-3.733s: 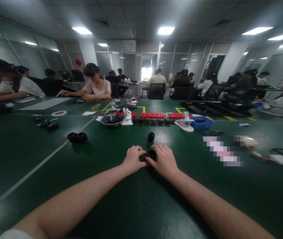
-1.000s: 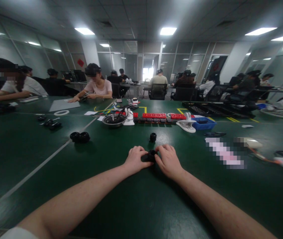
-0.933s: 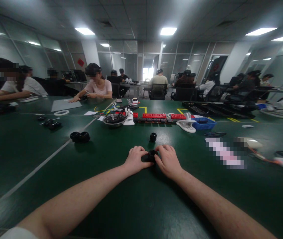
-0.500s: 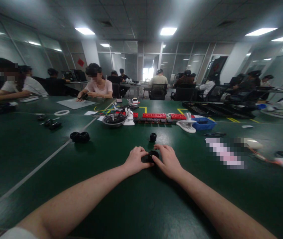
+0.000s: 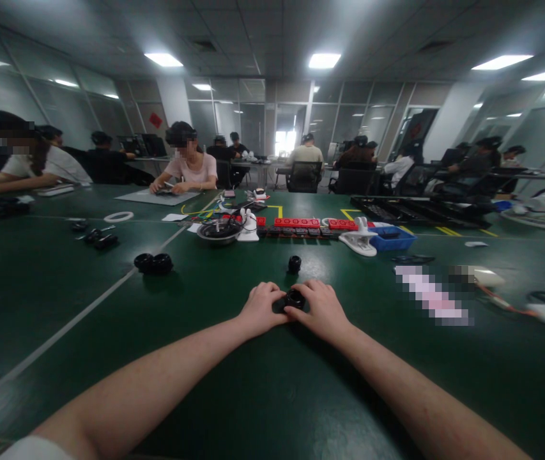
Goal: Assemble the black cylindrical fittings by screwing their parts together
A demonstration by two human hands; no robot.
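Note:
A small black ring-like fitting [image 5: 294,298], glossy and with an open hole on top, is held low over the green table between my two hands. My left hand [image 5: 263,305] grips its left side, thumb and fingers pinched around it. From the right, my right hand [image 5: 321,306] holds the same fitting, its thumb in front and its fingers curled behind. Just beyond my fingers stands a second black fitting [image 5: 294,264] of similar look. To the left, two round black parts [image 5: 154,263] rest side by side.
Further off are a metal bowl [image 5: 219,233] with dark parts, a row of red sockets [image 5: 296,223], a white clamp-like stand [image 5: 359,239] and a blue bin [image 5: 394,239]. More small black parts [image 5: 99,239] lie left. A co-worker [image 5: 190,163] sits across the table.
My right fingers have closed in around the fitting, and its hole now shows more from above. My left hand has hardly moved. The co-worker across has drawn both hands together.

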